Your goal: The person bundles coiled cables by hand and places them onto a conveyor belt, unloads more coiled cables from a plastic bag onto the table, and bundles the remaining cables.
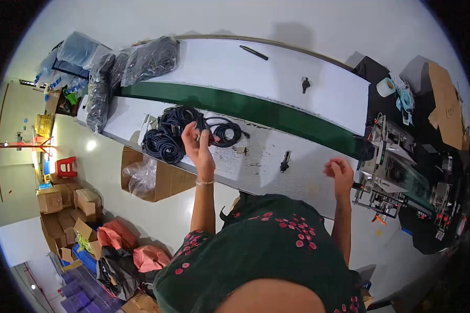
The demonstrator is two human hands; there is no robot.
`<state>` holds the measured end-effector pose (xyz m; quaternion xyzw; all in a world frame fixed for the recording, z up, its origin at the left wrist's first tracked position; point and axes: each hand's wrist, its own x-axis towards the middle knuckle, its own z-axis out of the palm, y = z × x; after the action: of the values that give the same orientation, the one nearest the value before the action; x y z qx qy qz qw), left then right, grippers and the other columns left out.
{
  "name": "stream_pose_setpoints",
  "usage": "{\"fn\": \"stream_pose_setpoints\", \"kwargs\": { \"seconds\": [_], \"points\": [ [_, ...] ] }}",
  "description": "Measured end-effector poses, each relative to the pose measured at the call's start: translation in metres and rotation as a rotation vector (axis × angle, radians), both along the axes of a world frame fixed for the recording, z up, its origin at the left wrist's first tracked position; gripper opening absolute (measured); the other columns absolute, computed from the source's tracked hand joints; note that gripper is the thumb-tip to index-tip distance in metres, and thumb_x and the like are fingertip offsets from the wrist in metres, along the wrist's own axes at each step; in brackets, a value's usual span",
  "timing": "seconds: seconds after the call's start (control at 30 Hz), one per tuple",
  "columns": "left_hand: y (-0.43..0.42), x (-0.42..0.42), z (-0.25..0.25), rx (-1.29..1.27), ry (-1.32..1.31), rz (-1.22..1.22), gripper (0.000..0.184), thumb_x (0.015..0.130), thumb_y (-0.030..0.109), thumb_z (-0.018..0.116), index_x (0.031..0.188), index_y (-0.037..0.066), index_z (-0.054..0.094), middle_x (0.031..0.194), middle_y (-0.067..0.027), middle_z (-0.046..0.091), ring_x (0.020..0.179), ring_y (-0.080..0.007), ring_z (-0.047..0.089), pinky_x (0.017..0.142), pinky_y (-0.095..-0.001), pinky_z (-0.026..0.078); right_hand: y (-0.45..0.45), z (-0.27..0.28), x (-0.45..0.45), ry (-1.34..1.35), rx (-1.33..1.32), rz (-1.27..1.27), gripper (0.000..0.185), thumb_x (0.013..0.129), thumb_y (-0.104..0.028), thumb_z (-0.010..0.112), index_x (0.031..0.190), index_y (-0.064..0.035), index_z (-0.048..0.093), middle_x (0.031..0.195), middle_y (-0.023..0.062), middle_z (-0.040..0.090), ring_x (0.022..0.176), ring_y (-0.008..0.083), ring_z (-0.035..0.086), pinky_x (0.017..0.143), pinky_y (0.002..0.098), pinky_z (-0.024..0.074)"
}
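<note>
My left hand [199, 150] is raised over the near side of the bench, its fingers closed around a dark cable [200, 123]. Just behind and beside it lies a pile of coiled dark cables [167, 136], and a looser coil [227, 134] spreads to its right. My right hand [339, 172] hovers above the right end of the near bench surface, fingers loosely curled and apart, with nothing visible in them. Between the hands, a small black-and-metal part [285, 161] rests on the white surface, with a small brass-coloured piece [242, 151] nearer the coils.
A green conveyor belt [235, 107] runs along the bench. Beyond it lie a black pen [254, 52] and another small black part [305, 84]. Bagged cables [151, 60] stand at the left end; a machine [394, 167] stands right. An open cardboard box [167, 182] sits below.
</note>
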<state>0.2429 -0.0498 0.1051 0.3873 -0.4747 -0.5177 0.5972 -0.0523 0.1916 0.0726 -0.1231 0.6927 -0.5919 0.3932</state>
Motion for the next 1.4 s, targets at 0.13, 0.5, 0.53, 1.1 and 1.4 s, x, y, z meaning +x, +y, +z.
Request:
{"fn": "stream_pose_setpoints", "kwargs": {
  "seconds": [0.13,0.5,0.53,1.1,1.4],
  "points": [
    [0.03,-0.024,0.028,-0.237,-0.112,0.011,0.042,0.083,-0.006,0.06,0.122,0.001,0.045,0.093,-0.0051,0.05,0.074,-0.0144,0.052,0.067,-0.0261,0.05,-0.069,0.077,0.03,0.35,-0.286,0.255,0.02,0.088,-0.006,0.056,0.107,0.0004,0.06,0.099,0.0091,0.066,0.089,0.0153,0.06,0.082,0.0253,0.0461],
    [0.078,-0.074,0.04,-0.654,-0.496,-0.243,0.051,0.07,0.001,0.074,0.116,-0.006,0.053,0.105,-0.0172,0.058,0.083,-0.0227,0.058,0.073,-0.0289,0.049,-0.109,0.108,0.08,0.242,-0.366,0.516,0.027,0.086,-0.008,0.062,0.11,0.0036,0.057,0.089,0.003,0.065,0.074,0.0083,0.056,0.065,0.0197,0.0443],
    [0.074,-0.072,0.052,-0.722,-0.545,-0.238,0.043,0.073,0.002,0.071,0.113,-0.004,0.056,0.105,-0.0163,0.058,0.082,-0.0222,0.057,0.073,-0.0291,0.049,-0.106,0.105,0.076,0.201,-0.331,0.494,0.026,0.085,-0.007,0.063,0.109,0.0022,0.059,0.087,0.0045,0.064,0.071,0.0095,0.055,0.064,0.0211,0.0447],
    [0.049,-0.084,0.031,-0.234,-0.298,-0.623,0.022,0.09,0.0,0.05,0.109,0.001,0.06,0.094,-0.0089,0.058,0.071,-0.0169,0.052,0.061,-0.0264,0.041,-0.099,0.108,0.054,-0.317,-0.549,0.221,0.023,0.085,0.0,0.059,0.108,0.001,0.058,0.081,0.0092,0.059,0.066,0.0136,0.055,0.062,0.0219,0.0443],
    [0.06,-0.084,0.042,0.186,-0.135,-0.837,0.036,0.086,0.002,0.052,0.122,0.003,0.051,0.096,-0.0105,0.059,0.068,-0.0171,0.052,0.061,-0.0272,0.043,-0.096,0.097,0.041,-0.526,-0.536,0.184,0.024,0.087,-0.001,0.055,0.111,0.0032,0.056,0.087,0.014,0.059,0.066,0.0142,0.054,0.066,0.0266,0.0466]
  ]
}}
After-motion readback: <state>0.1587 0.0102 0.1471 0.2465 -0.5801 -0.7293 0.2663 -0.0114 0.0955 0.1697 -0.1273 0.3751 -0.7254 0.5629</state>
